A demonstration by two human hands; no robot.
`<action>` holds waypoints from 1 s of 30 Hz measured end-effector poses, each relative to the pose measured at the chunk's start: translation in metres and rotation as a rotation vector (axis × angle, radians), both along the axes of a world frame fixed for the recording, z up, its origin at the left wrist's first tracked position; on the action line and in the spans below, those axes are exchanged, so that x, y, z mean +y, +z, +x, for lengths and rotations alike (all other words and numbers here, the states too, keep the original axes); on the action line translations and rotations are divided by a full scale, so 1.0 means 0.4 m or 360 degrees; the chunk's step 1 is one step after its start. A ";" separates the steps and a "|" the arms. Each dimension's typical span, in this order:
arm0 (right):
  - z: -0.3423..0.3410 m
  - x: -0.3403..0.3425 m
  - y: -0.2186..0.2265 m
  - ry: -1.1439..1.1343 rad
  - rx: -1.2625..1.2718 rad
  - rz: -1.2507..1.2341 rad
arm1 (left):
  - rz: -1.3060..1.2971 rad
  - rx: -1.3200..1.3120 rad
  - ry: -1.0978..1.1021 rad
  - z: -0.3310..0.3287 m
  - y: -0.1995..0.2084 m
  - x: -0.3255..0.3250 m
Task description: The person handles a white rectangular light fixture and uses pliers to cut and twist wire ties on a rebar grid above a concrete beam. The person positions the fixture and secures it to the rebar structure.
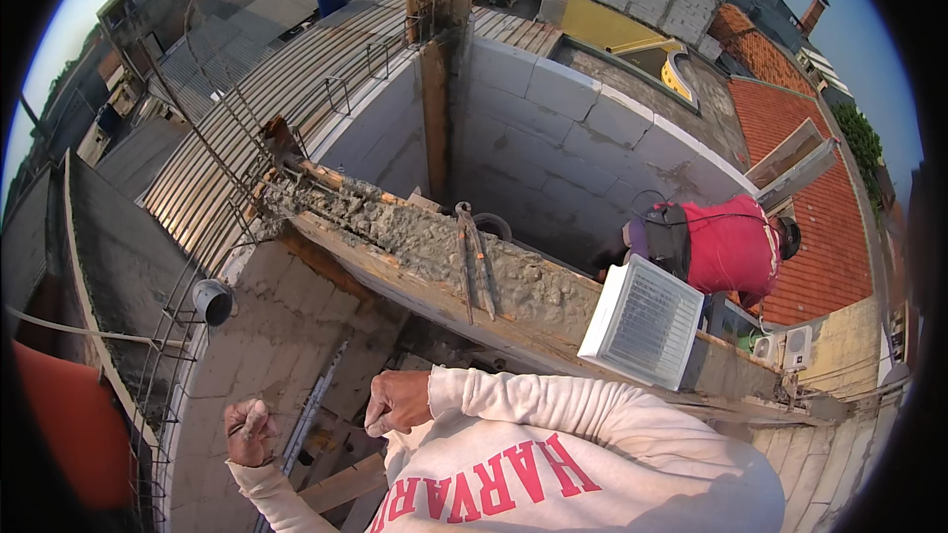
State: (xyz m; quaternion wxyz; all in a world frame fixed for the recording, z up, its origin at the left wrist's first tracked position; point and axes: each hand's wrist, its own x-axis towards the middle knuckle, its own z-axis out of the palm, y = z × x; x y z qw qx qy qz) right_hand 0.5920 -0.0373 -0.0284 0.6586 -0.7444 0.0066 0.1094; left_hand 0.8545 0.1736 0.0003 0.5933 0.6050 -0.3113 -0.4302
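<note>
My left hand (252, 431) is at the lower left, its fingers curled together. My right hand (398, 402) is closed in front of my chest, with its knuckles toward the left hand. The two hands are a short way apart, over the gap below the beam. Whatever they may hold is hidden or too thin to make out. Beyond them, long-handled pincers (476, 265) lie across the rough concrete (395, 237) on top of a beam with wooden formwork. A white plastic basket (647, 324) stands tilted at the beam's right part.
A person in a red shirt (729, 242) bends over the block wall (573, 118) at the right. Steel rebar (212, 128) sticks up at the beam's left end. A wooden post (434, 89) rises behind it. A grey pipe end (212, 302) opens beside a rebar cage (163, 385).
</note>
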 end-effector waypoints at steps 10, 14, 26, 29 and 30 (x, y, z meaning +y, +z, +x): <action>0.095 -0.049 0.030 -0.1242 -0.0519 0.0378 | 0.0251 0.0060 0.0023 -0.017 -0.009 -0.019; 0.031 0.000 0.098 0.0217 -0.0113 0.0209 | 0.0100 0.0161 0.0005 0.076 -0.081 0.052; 0.046 -0.001 0.118 0.0276 -0.0288 0.0437 | 0.0244 0.0056 0.0576 0.093 -0.101 0.146; 0.043 0.049 -0.039 0.0094 -0.0117 -0.0708 | 0.0141 0.0241 0.0335 0.141 -0.087 0.166; 0.048 0.029 -0.092 -0.0227 -0.0078 -0.0698 | 0.0213 0.0150 0.0425 0.106 -0.055 0.141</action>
